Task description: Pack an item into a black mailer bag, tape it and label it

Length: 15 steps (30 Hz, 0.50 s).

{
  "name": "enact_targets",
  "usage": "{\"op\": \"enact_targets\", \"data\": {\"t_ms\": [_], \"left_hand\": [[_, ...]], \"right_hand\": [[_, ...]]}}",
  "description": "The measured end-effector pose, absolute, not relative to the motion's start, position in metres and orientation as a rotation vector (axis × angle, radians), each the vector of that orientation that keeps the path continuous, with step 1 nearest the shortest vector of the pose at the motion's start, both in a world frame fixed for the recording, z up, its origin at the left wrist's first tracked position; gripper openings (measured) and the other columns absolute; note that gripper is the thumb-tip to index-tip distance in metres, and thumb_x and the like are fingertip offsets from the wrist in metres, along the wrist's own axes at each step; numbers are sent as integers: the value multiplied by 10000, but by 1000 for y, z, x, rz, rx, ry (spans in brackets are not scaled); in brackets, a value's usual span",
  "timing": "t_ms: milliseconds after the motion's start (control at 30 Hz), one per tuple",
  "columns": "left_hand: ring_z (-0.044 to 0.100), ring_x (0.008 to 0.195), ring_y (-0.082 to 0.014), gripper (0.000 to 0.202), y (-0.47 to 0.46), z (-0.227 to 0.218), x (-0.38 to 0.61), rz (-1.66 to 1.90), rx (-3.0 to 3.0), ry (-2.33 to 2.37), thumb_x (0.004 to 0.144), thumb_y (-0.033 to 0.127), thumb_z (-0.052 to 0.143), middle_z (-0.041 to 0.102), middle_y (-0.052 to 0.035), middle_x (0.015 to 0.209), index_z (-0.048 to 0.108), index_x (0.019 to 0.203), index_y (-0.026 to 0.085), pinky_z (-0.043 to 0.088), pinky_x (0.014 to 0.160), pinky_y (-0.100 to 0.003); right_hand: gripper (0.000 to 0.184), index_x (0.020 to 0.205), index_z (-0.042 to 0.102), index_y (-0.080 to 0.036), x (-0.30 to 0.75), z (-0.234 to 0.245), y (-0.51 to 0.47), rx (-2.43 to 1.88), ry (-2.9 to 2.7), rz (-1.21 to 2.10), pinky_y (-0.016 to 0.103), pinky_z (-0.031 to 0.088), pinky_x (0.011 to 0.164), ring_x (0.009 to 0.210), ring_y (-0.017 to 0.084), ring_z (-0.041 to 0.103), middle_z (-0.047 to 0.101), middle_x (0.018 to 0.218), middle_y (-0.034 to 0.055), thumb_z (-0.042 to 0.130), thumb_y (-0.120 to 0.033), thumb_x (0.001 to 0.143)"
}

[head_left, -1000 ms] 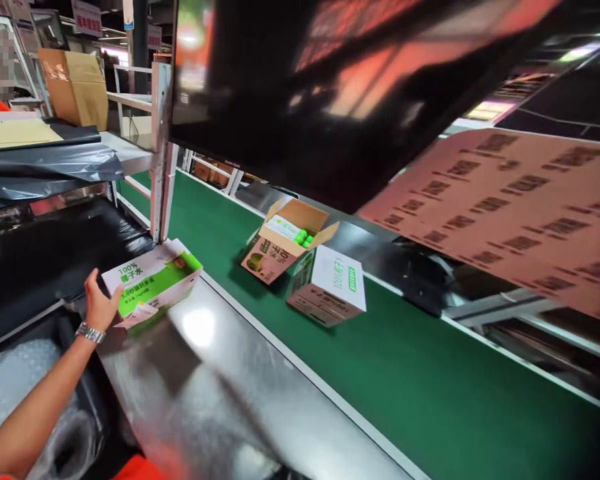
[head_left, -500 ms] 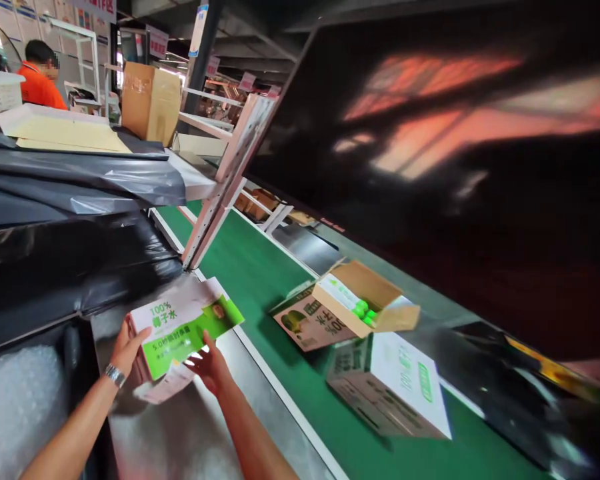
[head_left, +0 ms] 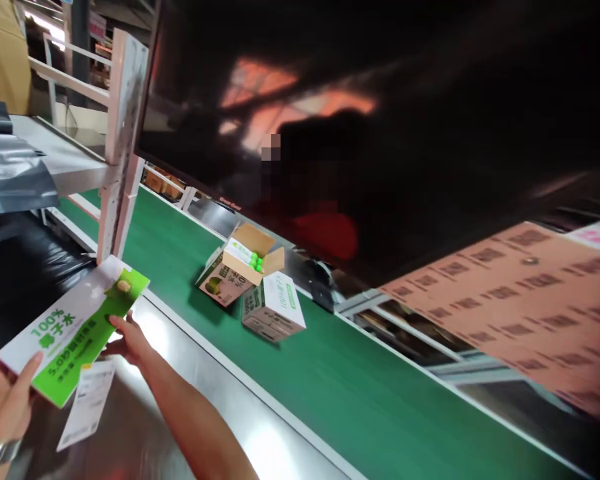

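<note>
I hold a white and green carton [head_left: 75,327] with both hands above the steel worktop [head_left: 190,400]. My left hand [head_left: 7,400] grips its near left end, thumb on top. My right hand [head_left: 127,340] clasps its right long side from below. A white paper label [head_left: 86,403] hangs from the carton's lower edge. On the green conveyor belt [head_left: 340,387] lie an open brown carton with green-capped bottles [head_left: 243,260] and a closed white carton [head_left: 275,307] beside it.
A large dark screen [head_left: 380,120] hangs over the belt. A white metal post [head_left: 120,140] stands at the worktop's far end. Black plastic sheeting [head_left: 15,173] covers a shelf at left. Pink printed cardboard sheets [head_left: 520,300] lie at right beyond the belt.
The carton has come up off the worktop and moved left, nearer to me. My right hand joined the left on it. The view has swung, and the two cartons on the belt appear farther off.
</note>
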<state>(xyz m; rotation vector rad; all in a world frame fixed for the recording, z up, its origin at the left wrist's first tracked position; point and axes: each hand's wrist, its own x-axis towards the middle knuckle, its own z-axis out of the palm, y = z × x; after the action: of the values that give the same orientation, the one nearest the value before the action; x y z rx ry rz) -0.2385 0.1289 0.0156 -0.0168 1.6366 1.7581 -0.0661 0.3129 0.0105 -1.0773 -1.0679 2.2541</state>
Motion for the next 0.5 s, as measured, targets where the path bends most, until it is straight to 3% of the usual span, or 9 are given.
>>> {"op": "enact_targets", "data": {"t_ms": [67, 167, 333, 400, 500], "left_hand": [[819, 882, -242, 757, 147, 25, -246, 1803, -20, 1624, 618, 308, 980, 818, 152, 1122, 635, 1268, 487, 712, 738, -409], [780, 734, -188, 839, 162, 38, -255, 1810, 11, 1608, 582, 264, 1005, 792, 132, 996, 630, 1309, 452, 698, 726, -375], [756, 673, -191, 810, 161, 50, -270, 1714, 120, 1573, 532, 264, 1026, 765, 114, 897, 679, 1250, 405, 706, 757, -435], [808, 813, -253, 817, 159, 49, -273, 1689, 139, 1596, 509, 277, 1017, 807, 93, 1029, 681, 1240, 424, 708, 768, -447], [810, 1127, -389, 874, 159, 45, -270, 1582, 212, 1717, 567, 430, 956, 737, 32, 1485, 605, 1366, 486, 711, 712, -451]], "right_hand": [[447, 1235, 509, -276, -82, 18, 333, -1107, -1033, 2249, 392, 644, 677, 762, 157, 721, 692, 996, -71, 795, -400, 914], [434, 1231, 528, -266, -98, 28, 348, -1105, -968, 2189, 358, 624, 685, 881, 151, 702, 698, 1035, -73, 811, -288, 903], [374, 1153, 637, -250, -60, 24, 325, -1238, -1084, 2132, 332, 626, 659, 776, 160, 725, 721, 899, -66, 838, -402, 877], [351, 1010, 700, -202, -17, 25, 320, -1284, -1204, 2059, 351, 633, 643, 758, 206, 754, 750, 853, -6, 897, -397, 795], [347, 843, 731, -158, 67, 49, 338, -1397, -1366, 1714, 364, 615, 645, 749, 240, 758, 782, 855, 76, 904, -447, 758]]}}
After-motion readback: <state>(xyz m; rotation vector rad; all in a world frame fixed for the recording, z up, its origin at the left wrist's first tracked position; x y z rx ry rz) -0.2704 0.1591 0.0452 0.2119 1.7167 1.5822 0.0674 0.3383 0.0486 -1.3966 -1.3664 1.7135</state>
